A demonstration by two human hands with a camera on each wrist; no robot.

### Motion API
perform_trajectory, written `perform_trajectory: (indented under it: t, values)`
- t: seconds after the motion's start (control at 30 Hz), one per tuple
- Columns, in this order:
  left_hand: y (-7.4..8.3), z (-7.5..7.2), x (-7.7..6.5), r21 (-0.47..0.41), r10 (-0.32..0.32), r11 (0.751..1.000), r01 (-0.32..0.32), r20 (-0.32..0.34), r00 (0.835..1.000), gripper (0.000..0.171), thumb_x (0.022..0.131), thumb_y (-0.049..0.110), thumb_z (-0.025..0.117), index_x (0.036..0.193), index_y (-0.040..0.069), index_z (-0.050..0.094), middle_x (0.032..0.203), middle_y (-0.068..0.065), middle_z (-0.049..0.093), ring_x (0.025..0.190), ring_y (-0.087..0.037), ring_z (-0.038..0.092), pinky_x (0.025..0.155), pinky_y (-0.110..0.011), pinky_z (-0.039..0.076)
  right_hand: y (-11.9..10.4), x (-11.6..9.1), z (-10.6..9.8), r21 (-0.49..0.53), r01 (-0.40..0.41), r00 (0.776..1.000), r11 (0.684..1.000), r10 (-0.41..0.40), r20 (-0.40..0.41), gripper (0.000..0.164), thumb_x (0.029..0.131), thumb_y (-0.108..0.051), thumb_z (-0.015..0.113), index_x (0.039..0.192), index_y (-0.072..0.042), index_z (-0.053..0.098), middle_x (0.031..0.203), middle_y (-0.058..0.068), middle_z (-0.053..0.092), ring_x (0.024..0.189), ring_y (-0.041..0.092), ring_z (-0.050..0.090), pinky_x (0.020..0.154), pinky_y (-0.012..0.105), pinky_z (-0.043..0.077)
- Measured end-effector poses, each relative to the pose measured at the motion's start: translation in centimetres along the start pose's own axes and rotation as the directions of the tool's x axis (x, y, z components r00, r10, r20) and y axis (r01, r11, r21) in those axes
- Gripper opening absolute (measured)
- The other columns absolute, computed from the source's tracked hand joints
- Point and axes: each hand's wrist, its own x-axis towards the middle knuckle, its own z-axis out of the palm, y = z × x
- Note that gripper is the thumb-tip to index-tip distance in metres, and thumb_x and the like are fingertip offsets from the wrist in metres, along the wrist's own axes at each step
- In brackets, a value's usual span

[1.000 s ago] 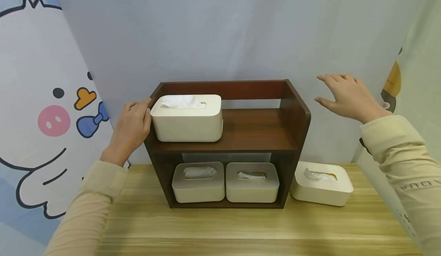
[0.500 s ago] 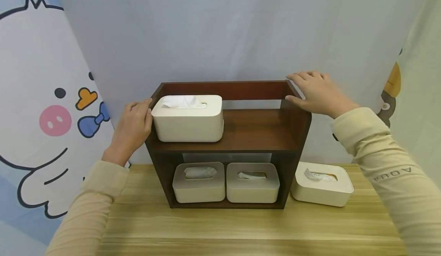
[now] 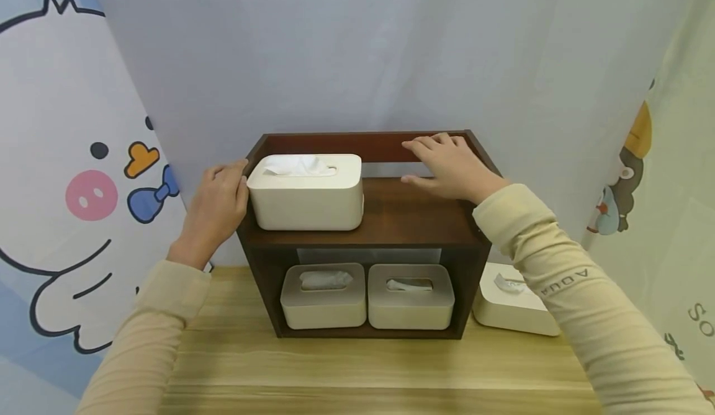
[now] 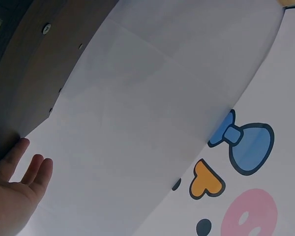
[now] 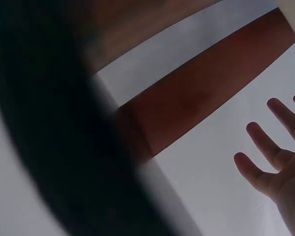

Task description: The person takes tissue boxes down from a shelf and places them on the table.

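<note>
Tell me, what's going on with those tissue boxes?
A person's left hand touches the left side of a brown shelf. Their right hand hovers over the upper level, holding nothing. One tissue box sits up there on the left, two boxes sit side by side below, and another box rests on the table right of the shelf.

Wood-grain tabletop (image 3: pixel 335 371), yellowish, streaks running left-right. Behind: plain grey-white backdrop cloth (image 3: pixel 357 49) with soft creases. Left: printed cartoon curtain (image 3: pixel 44 123), white black-outlined character on blue; pink cheek (image 3: pixel 92 195) with two pale spots, orange beak (image 3: pixel 141 159), blue bow tie (image 3: pixel 153 198); all three recur in left wrist view. Right: pale green curtain (image 3: pixel 684 216) bearing letters "SO" (image 3: pixel 701 320); small printed figures (image 3: pixel 628 179) at its edge, partly hidden.
</note>
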Motion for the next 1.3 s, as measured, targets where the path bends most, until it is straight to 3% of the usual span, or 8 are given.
perform_trajectory:
  t: [0.53, 1.3]
  values:
    - [0.0, -0.1, -0.1, -0.002, -0.003, 1.0, 0.003, 0.0, 1.0, 0.035, 0.096, 0.011, 0.036, 0.121, -0.007, 0.053, 0.126, -0.02, 0.054, 0.11, -0.042, 0.047, 0.097, -0.049, 0.038, -6.3, 4.0, 1.6, 0.011, 0.089, 0.993, 0.996, -0.09, 0.082, 0.079, 0.084, -0.065, 0.042, 0.143, -0.015, 0.029, 0.142, 0.005, 0.036, 0.128, 0.034, 0.033, 0.103, 0.052, 0.029]
    - [0.0, -0.3, -0.1, -0.004, -0.002, 1.0, 0.002, -0.006, 1.0, 0.035, 0.096, 0.012, 0.036, 0.121, -0.007, 0.053, 0.126, -0.021, 0.055, 0.11, -0.041, 0.047, 0.099, -0.048, 0.037, -9.3, 8.2, 2.6, 0.184, 0.0, 0.969, 0.983, -0.045, 0.241, 0.092, 0.073, -0.074, 0.047, 0.146, -0.023, 0.021, 0.15, 0.006, 0.02, 0.13, 0.03, 0.027, 0.104, 0.049, 0.029]
